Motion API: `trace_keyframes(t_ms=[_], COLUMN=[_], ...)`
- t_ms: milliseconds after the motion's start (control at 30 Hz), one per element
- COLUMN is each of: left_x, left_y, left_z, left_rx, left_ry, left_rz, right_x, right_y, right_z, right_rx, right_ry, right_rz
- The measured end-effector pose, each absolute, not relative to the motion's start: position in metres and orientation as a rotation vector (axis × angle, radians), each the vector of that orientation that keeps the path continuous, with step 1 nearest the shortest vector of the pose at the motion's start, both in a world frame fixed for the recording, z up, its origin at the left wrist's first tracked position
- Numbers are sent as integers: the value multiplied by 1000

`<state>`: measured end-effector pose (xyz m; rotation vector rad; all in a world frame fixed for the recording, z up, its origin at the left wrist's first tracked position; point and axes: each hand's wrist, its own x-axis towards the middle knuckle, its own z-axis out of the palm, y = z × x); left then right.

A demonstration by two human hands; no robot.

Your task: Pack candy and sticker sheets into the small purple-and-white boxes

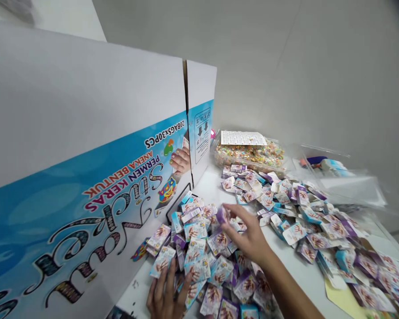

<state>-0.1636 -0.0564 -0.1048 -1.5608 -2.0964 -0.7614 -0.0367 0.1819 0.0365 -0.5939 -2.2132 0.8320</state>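
My right hand (249, 232) pinches a small purple candy box (222, 215) between thumb and fingers, just above a heap of similar boxes. Low in the view, my left hand (169, 292) lies with its fingers stretched out on the near left edge of that heap. The small printed boxes (197, 254) are blue or purple and white, with pictures of hands and nails, and many overlap at odd angles. My left fingertips touch a blue and white box (162, 261).
A large white and blue carton (146, 102), its print upside down, walls off the left. Flattened or open small boxes (295, 232) spread over the right of the white table (216, 184). Behind them stand a clear tub of colourful candy (249, 155) and a clear plastic container (352, 188).
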Motion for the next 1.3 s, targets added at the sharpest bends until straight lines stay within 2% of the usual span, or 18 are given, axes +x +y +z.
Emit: trace_keyframes(t_ms=[233, 333, 467, 600, 733, 1067, 1300], left_x=[-165, -163, -161, -164, -166, -154, -138], left_y=[-55, -55, -54, -53, -51, -31, 1], left_z=[-96, -95, -91, -87, -87, -79, -66], left_rx=[-1597, -1555, -1478, -1603, -1694, -1764, -1826], left_ry=[-2045, -2047, -2130, -2150, -2111, -2153, -2218], left_rz=[-764, -804, -893, -883, -840, -991, -1043], right_x=[-20, -8, 36, 87, 105, 88, 71], right_y=[135, 134, 120, 87, 60, 68, 76], right_z=[36, 27, -5, -54, -84, -86, -91], right_rx=[-588, -694, -1043, -1280, -1158, -1222, -1400], right_ry=[-2638, -2558, -2216, -2016, -2238, -2170, -1812], right_rz=[604, 463, 309, 353, 350, 384, 534])
